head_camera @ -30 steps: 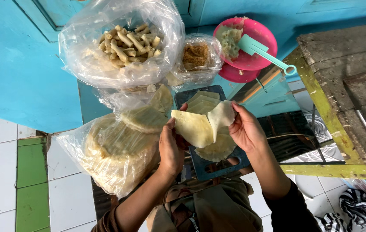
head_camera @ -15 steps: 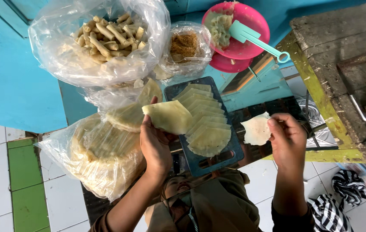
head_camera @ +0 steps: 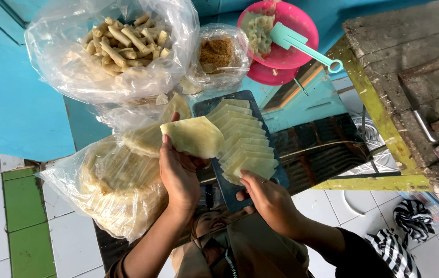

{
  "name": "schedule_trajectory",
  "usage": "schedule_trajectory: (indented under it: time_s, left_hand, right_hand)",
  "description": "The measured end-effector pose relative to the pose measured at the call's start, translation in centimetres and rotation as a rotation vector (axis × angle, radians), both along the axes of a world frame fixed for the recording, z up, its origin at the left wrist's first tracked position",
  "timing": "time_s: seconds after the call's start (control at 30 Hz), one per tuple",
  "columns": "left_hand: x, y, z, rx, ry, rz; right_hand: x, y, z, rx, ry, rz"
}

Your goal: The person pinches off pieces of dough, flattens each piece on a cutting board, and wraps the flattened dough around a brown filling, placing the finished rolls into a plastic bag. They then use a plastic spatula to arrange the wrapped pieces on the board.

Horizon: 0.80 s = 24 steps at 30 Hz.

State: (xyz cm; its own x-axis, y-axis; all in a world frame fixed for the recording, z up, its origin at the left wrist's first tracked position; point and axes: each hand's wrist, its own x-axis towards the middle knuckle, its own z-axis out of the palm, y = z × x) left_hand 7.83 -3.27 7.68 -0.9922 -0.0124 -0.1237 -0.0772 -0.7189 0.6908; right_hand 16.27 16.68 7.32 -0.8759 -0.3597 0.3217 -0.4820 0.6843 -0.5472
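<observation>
The left hand (head_camera: pixel 178 172) pinches one thin pale wrapper (head_camera: pixel 194 136) by its edge above the open plastic bag of wrappers (head_camera: pixel 111 190), and so limp a sheet, held at one side only, could tear or fold onto itself. The right hand (head_camera: pixel 268 198) presses its fingers on the nearest wrapper of the overlapping row (head_camera: pixel 242 141) on the dark tray (head_camera: pixel 230 195); a push there could shift the row off the tray's near end. Behind, a bag (head_camera: pixel 111 49) holds finished rolls, a smaller bag (head_camera: pixel 218 54) brown crumbly filling, and a pink bowl (head_camera: pixel 302 23) pale paste with a teal spatula (head_camera: pixel 304 46).
</observation>
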Motion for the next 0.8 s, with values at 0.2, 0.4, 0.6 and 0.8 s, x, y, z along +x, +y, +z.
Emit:
schedule_trajectory:
  time_s: [0.2, 0.4, 0.6, 0.8]
  left_hand:
    - [-0.3, -0.1, 0.4, 0.012, 0.022, 0.01]
    - [-0.4, -1.0, 0.9, -0.136, 0.089, 0.109]
    - [-1.7, -3.1, 2.4, -0.299, 0.219, 0.208]
    - [-4.0, -3.4, 2.8, -1.507, 0.382, 0.295]
  right_hand:
    - [-0.5, -0.8, -0.3, 0.139, -0.025, 0.027]
    - [-0.5, -1.2, -0.6, 0.215, 0.195, 0.021]
    - [-1.2, -0.3, 0.3, -0.034, 0.093, -0.134]
    - [-2.6, 3.4, 0.1, -0.349, 0.085, -0.365]
